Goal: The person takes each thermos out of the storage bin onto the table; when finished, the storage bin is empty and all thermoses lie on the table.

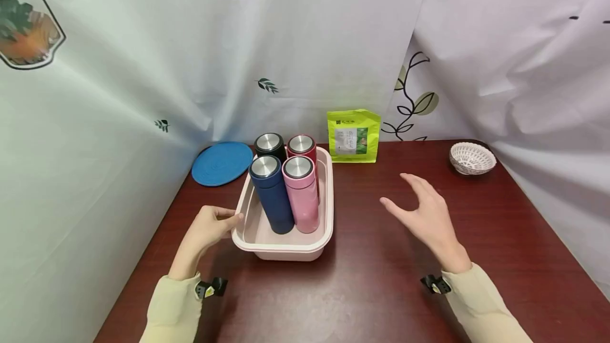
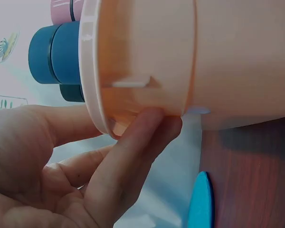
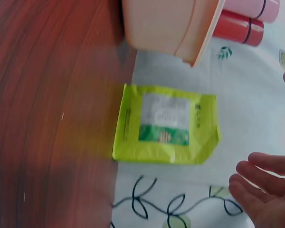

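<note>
Four bottles (image 1: 276,202) stand just right of the left hand (image 1: 207,229), inside the basin (image 1: 290,254) it pinches; the right hand (image 1: 429,218) hovers, spread and empty. One-sided lifting could tilt the basin, toppling them.

Pale cream sleeves (image 1: 172,306); black wristbands (image 1: 202,288), one per wrist (left bears small yellow patch (image 1: 209,291)).

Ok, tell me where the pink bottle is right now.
In the head view, the pink bottle stands in the tub, just right of the navy bottle and in front of the red bottle.
</note>
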The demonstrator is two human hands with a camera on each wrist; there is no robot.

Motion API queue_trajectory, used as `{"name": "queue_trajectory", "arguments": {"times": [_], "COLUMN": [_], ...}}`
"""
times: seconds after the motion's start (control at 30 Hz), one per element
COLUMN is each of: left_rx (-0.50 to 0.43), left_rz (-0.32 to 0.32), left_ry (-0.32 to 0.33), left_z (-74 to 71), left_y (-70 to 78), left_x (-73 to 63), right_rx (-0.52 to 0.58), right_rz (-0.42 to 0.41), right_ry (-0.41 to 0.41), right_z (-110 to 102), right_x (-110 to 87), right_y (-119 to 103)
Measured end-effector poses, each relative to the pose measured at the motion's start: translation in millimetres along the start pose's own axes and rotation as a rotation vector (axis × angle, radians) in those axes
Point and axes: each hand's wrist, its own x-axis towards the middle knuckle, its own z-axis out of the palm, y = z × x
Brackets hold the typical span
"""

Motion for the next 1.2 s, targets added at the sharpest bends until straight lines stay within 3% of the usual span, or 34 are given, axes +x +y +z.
{"name": "queue_trajectory", "arguments": {"times": [0.27, 0.8, 1.2], "left_rx": [-0.115, -0.150, -0.133], "left_rz": [-0.003, -0.015, -0.027], "left_ry": [-0.020, -0.025, -0.015], "left_z": [0.8, -0.2, 0.9], "left_y": [-1.6, -4.8, -5.4], "left_x": [3.7, 0.5, -0.1], "right_rx": [0.113, 0.317, 0.404], "right_rz": [-0.046, -0.153, -0.138], "right_ry": [-0.023, -0.102, -0.177], "right_z": [30.5, 85.0, 106.9], "right_x": [8.0, 20.4, 25.2], "right_y": [-15.6, -63.0, -93.4]}}
